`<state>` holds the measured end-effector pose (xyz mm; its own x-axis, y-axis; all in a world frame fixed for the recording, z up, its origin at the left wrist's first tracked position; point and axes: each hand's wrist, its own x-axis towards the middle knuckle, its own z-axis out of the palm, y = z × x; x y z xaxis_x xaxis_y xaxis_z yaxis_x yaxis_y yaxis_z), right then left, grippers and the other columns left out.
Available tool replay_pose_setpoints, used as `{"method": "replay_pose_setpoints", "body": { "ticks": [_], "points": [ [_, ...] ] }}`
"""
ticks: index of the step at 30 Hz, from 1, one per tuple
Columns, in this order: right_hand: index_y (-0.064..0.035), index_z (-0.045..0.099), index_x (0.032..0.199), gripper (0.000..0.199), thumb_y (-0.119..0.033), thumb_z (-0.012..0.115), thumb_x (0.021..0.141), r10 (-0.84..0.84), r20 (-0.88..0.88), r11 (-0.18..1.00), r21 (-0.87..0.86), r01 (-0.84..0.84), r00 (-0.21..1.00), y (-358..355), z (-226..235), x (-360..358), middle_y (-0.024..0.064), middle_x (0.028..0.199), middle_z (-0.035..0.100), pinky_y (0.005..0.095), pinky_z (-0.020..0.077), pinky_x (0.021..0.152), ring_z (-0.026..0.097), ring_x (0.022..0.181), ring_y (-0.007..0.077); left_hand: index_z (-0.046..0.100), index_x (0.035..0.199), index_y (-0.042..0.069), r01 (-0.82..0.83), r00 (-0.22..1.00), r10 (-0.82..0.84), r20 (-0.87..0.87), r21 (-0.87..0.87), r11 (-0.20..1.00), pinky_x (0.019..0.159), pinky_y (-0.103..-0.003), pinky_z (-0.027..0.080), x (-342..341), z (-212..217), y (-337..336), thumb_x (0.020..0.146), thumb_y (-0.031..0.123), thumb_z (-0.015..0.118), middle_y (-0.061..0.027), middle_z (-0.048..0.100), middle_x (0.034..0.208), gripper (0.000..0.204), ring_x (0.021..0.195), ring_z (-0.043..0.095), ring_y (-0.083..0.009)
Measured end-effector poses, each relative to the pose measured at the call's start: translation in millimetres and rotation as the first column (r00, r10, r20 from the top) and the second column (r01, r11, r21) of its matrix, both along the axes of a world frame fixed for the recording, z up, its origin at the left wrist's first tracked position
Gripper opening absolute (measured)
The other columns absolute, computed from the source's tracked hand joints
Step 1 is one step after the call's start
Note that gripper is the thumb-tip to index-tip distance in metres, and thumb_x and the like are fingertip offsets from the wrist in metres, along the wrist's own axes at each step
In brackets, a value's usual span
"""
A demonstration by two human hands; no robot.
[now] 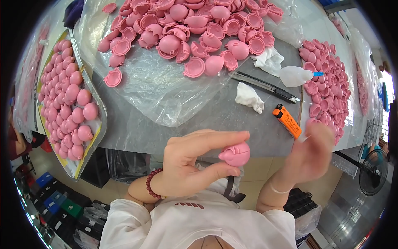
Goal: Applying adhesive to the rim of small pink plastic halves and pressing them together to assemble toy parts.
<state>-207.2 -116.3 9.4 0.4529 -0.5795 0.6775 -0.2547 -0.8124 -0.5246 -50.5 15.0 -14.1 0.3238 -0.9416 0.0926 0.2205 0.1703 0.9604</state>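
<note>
My left hand pinches a small round pink plastic piece between thumb and forefinger, above the table's front edge. A seam runs across the piece, and a small knob sticks out on its left. My right hand is raised at the right, smeared by motion, close to the near end of a pile of pink half shells. Whether its fingers hold anything does not show. An orange lighter lies just beyond it. Farther back, a larger heap of pink shells rests on a clear plastic sheet.
On the grey table lie a black utility knife, a crumpled white cloth and a translucent squeeze bottle with a blue tip. At the left, a metal-rimmed tray holds many pink balls. A fan stands far right.
</note>
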Motion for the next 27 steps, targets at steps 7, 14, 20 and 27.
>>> {"method": "replay_pose_setpoints", "body": {
  "ticks": [7,14,20,27],
  "points": [
    [0.0018,0.052,0.098,0.037,-0.007,0.065,0.065,-0.139,-0.05,0.925,0.35,0.148,0.989,-55.4,11.0,16.8,0.0063,0.089,0.054,0.0224,0.0361,0.063,0.047,0.08,0.0129,0.055,0.094,-0.009,0.015,0.997,-0.025,-0.07,-0.139,0.99,0.069,-0.03,0.048,1.5,-3.7,1.7,0.057,0.004,0.074,-0.0199,0.059,0.083,0.044,0.082,0.059,-0.0259],
    [0.0034,0.051,0.096,0.033,-0.01,0.062,0.068,-0.132,-0.376,0.928,0.277,0.247,0.917,-68.4,5.4,6.9,0.0041,0.078,0.053,0.022,0.0379,0.058,0.046,0.068,0.0101,0.053,0.094,-0.004,0.086,0.773,-0.095,-0.628,-0.044,0.995,0.062,-0.03,0.048,-0.7,5.6,1.2,0.066,0.022,0.07,-0.0189,0.058,0.079,0.042,0.07,0.059,-0.0251],
    [0.0026,0.041,0.1,0.037,-0.023,0.051,0.074,0.007,0.402,0.733,0.62,-0.278,0.916,-2.3,16.5,9.1,0.0159,0.079,0.055,0.0222,0.0403,0.053,0.051,0.062,0.0148,0.047,0.093,0.003,0.144,0.607,-0.194,-0.771,-0.133,0.981,0.054,-0.029,0.046,1.7,-6.4,2.4,0.067,0.041,0.065,-0.0134,0.055,0.07,0.05,0.059,0.055,-0.0218],
    [0.0025,0.038,0.1,0.039,-0.026,0.046,0.075,0.023,0.305,0.649,0.72,-0.247,0.952,26.4,-21.2,17.8,0.0244,0.078,0.055,0.0216,0.0373,0.041,0.048,0.046,0.0178,0.042,0.1,0.002,0.211,0.628,-0.24,-0.741,-0.135,0.968,0.058,-0.032,0.047,1.8,0.8,2.9,0.068,0.038,0.066,-0.0152,0.057,0.076,0.054,0.071,0.057,-0.0257]
  ]
}}
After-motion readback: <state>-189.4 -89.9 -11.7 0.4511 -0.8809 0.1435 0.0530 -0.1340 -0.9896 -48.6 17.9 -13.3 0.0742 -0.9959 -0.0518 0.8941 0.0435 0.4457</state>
